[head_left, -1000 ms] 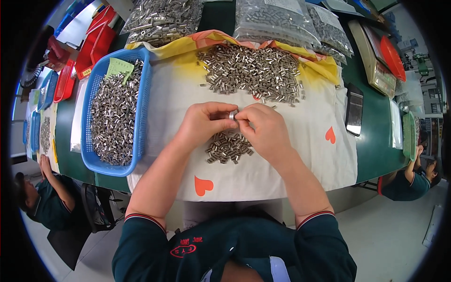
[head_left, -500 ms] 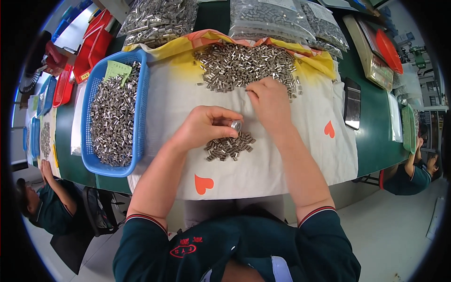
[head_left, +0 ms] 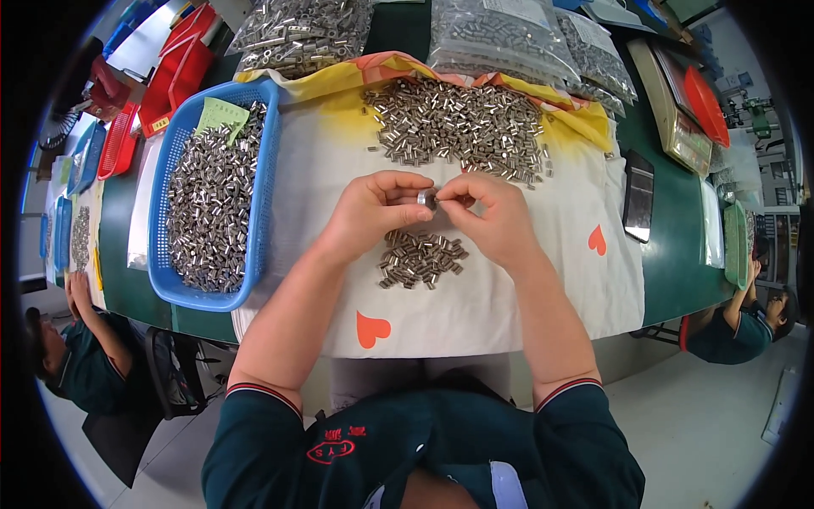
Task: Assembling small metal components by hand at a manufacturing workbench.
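My left hand (head_left: 366,210) is closed, gripping a short, round, silvery metal ring (head_left: 424,199) between thumb and fingers. Directly at the ring's right-hand face, my right hand (head_left: 493,219) pinches thumb and fingertips together. Whatever those fingertips hold is too small and covered to make out. Below both hands lies a small heap of short metal cylinders (head_left: 420,261) on the white cloth (head_left: 475,318). Beyond them spreads a larger pile of similar cylinders (head_left: 462,123), near the cloth's yellow and red far edge.
At the left stands a blue plastic basket (head_left: 264,170) filled with metal cylinders, a green paper slip (head_left: 222,117) on top. Bulging clear bags (head_left: 496,38) of metal parts line the back. A dark phone (head_left: 638,197) lies at the right. Other people sit at both sides.
My right hand has come back from the far pile to the ring, where its fingertips now meet my left hand's. The left hand still holds the ring. The view has shifted slightly.
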Demonstrator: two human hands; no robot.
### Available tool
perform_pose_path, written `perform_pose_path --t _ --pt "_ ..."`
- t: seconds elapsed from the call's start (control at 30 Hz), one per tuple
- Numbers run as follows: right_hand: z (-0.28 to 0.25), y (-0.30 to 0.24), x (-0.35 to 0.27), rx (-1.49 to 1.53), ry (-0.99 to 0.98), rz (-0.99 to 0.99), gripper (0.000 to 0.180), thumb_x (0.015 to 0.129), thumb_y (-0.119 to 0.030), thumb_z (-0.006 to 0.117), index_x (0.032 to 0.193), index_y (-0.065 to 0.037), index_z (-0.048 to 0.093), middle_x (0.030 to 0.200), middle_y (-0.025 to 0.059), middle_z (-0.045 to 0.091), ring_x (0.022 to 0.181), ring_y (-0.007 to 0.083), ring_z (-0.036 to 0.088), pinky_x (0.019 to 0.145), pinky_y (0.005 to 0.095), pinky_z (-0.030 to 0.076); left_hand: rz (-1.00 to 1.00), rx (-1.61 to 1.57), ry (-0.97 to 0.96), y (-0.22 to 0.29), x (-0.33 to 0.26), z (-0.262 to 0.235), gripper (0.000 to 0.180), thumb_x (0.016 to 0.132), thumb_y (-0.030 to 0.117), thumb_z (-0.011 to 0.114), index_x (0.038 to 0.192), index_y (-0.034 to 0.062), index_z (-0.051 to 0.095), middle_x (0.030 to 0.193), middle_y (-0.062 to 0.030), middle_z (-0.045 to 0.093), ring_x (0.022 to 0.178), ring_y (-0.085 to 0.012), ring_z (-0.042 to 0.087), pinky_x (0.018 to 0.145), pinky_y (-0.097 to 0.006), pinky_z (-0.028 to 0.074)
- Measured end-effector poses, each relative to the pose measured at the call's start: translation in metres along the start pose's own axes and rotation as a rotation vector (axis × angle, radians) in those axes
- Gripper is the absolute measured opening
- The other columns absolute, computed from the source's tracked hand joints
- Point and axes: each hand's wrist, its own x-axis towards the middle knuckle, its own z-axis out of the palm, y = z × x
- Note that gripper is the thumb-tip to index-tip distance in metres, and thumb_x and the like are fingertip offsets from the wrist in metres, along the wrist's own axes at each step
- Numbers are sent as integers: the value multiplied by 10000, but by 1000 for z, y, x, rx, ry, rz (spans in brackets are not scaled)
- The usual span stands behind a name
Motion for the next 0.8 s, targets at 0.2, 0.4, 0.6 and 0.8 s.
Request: perform_pose_path --t 0.2,0.4,0.6,0.8 --pt "3 -2 -2 -45 -15 -51 65 717 -48 594 779 -28 599 740 63 585 657 171 570 583 275 458 16 50 3 1 0 1 330 737 -4 646 1048 -54 546 910 -82 614 811 -115 589 721 -226 489" --pt "14 1 -6 -447 95 -279 77 702 -55 611 774 -32 594 730 82 579 649 201 568 584 273 454 13 222 57 2 -1 6 325 730 5 656 1037 -51 566 903 -82 622 795 -102 586 718 -218 484" --pt "1 -1 -4 -129 -26 -69 100 696 -67 617 787 -26 604 727 83 592 649 198 570 590 280 450 -19 181 19 3 -1 2 326 724 14 666 1031 -46 574 899 -73 626 803 -97 585 700 -211 482" --pt "-15 1 1 -49 -114 89 88 733 -78 591 805 -34 614 719 86 594 634 189 569 578 278 446 -91 222 -65 5 -4 7 333 709 -41 657 1031 -45 569 888 -58 609 771 -84 574 681 -202 482"
